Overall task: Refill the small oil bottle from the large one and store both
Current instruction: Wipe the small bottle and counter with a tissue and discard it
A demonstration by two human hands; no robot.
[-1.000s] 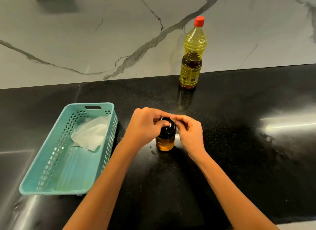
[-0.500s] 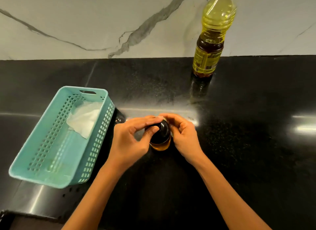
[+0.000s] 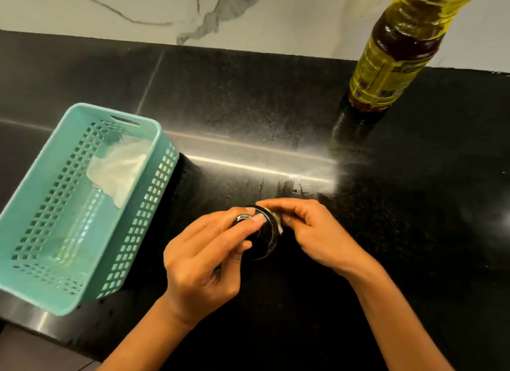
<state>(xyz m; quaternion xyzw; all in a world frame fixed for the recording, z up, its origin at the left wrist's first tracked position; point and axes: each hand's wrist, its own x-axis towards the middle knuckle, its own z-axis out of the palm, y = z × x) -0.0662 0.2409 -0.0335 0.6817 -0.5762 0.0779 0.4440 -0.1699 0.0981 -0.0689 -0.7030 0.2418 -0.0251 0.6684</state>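
At the far left a teal perforated plastic basket (image 3: 69,205) stands on the black polished stone counter (image 3: 414,232), with a crumpled white paper tissue (image 3: 116,174) lying inside it. To the right of the basket, the left hand (image 3: 204,260) closes its fingers over the black cap of the small amber glass oil bottle (image 3: 265,235), which stands upright near the front middle of the counter. The right hand (image 3: 311,232) pinches the same cap from the other side. It seems the cap is being unscrewed, so the refill has not begun. Far right, at the marble wall, the large yellow plastic oil bottle (image 3: 392,58) waits, well apart. Next the cap must come off and be put aside, then the large bottle fetched.
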